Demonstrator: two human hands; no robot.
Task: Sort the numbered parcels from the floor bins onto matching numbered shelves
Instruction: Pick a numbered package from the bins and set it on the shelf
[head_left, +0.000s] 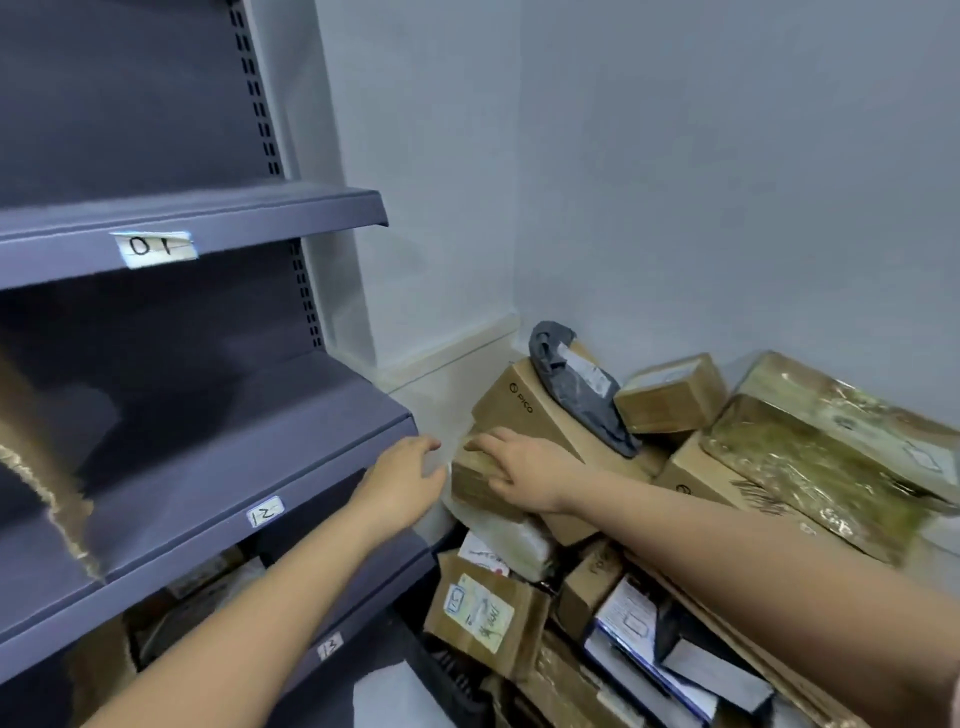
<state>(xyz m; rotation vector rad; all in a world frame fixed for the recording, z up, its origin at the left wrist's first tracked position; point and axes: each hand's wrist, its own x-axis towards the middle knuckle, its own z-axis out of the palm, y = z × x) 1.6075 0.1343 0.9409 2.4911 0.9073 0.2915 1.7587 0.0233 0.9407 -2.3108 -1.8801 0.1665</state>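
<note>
Right hand apparently flat on brown parcel; left hand grip wide.

shelves: matt grey painted metal | shelf labels: white paper | boxes: matt brown cardboard | wrapped parcels: glossy clear plastic film | bag: crinkled grey plastic | wall: smooth matt paint

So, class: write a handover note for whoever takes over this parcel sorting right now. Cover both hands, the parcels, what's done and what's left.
Right hand: resting open on a small brown parcel atop the pile, not gripping it yet.
Left hand: open, empty, reaching beside it.
Shelf 12: looks bare where visible. Some parcels sit under it, above label 13.
Left: most parcels remain heaped in the corner, including the grey bag.
</note>
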